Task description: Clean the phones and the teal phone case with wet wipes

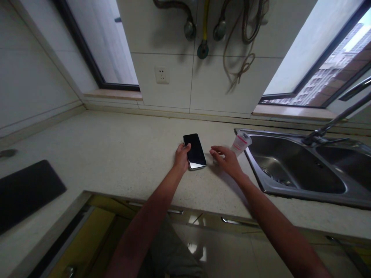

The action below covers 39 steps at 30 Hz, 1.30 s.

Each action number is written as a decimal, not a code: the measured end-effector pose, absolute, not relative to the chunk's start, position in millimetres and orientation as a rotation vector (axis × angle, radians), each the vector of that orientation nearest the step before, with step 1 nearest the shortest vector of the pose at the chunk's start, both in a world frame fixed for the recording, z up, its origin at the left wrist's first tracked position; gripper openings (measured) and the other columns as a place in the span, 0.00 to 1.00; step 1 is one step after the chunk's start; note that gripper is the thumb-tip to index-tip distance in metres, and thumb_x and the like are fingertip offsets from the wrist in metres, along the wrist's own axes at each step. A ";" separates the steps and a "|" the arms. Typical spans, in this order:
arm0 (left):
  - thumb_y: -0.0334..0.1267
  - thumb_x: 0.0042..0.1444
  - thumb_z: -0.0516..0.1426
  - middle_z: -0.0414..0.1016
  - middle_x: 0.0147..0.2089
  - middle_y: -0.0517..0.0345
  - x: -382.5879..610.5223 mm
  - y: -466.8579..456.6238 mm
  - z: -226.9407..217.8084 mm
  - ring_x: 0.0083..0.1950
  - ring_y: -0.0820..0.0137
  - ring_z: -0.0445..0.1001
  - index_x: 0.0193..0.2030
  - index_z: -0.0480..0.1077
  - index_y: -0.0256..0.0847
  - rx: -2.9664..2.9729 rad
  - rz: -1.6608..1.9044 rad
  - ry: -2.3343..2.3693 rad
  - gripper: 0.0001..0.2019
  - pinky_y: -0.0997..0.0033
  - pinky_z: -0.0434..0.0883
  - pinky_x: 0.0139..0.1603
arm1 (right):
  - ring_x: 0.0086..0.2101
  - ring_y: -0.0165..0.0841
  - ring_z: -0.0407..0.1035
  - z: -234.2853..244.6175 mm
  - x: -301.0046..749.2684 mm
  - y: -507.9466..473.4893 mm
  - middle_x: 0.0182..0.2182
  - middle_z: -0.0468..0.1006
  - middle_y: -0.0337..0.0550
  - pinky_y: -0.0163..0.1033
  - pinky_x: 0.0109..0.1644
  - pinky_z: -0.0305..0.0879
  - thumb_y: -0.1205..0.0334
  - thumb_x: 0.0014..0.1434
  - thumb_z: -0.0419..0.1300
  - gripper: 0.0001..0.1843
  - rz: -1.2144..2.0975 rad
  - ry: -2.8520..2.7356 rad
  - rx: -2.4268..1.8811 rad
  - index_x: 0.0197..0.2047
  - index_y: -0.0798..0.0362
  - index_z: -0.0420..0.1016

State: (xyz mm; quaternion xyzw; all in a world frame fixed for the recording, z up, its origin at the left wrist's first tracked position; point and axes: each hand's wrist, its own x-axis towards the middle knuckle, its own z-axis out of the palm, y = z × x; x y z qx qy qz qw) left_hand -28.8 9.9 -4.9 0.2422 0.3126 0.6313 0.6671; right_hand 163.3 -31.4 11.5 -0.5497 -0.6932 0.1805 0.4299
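My left hand [182,157] grips the left edge of a black-screened smartphone [196,151], with its thumb over the side of the glass. The phone lies face up at the middle of the pale countertop [130,146]. Just to the right, my right hand [226,157] is closed, its fingers bent, around a clear plastic bottle [241,143] with pink-red print. The bottle is tilted, its wide end up and to the right. My hand hides its middle, and a pale end shows faintly under the fingertips. A small gap separates this hand from the phone.
A steel double sink [292,162] with a faucet [321,133] is at the right. A dark flat panel [29,193] lies at the far left. Pipes and a socket [161,75] are on the tiled wall, between two windows. Drawers with handles [240,222] run below the counter.
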 end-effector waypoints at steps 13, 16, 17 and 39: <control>0.46 0.38 0.74 0.74 0.34 0.57 -36.0 10.6 8.5 0.34 0.71 0.73 0.38 0.70 0.38 0.606 1.362 0.524 0.25 0.69 0.70 0.41 | 0.25 0.30 0.71 -8.3 128.5 -40.8 0.29 0.77 0.44 0.40 0.33 0.72 0.46 0.42 0.77 0.30 1.570 -1.186 -1.112 0.38 0.55 0.69; 0.52 0.39 0.74 0.70 0.28 0.60 -46.6 15.9 12.1 0.28 0.73 0.70 0.35 0.68 0.39 0.532 1.339 0.638 0.26 0.71 0.69 0.34 | 0.25 0.29 0.70 -4.5 129.3 -41.3 0.29 0.76 0.43 0.39 0.32 0.71 0.48 0.42 0.77 0.29 1.588 -1.159 -1.131 0.38 0.55 0.69; 0.51 0.38 0.74 0.69 0.27 0.61 -50.2 17.7 12.0 0.27 0.73 0.70 0.34 0.66 0.39 0.527 1.355 0.696 0.26 0.71 0.69 0.32 | 0.25 0.29 0.70 -3.2 128.6 -41.9 0.30 0.76 0.43 0.38 0.32 0.70 0.49 0.42 0.77 0.28 1.586 -1.160 -1.145 0.38 0.55 0.70; 0.45 0.41 0.72 0.63 0.25 0.65 -50.3 24.9 -0.6 0.24 0.76 0.64 0.28 0.57 0.42 0.527 1.373 0.782 0.26 0.70 0.66 0.32 | 0.33 0.33 0.66 -2.1 118.3 -46.1 0.32 0.73 0.41 0.37 0.35 0.63 0.54 0.35 0.76 0.34 1.203 -1.396 -1.373 0.43 0.54 0.68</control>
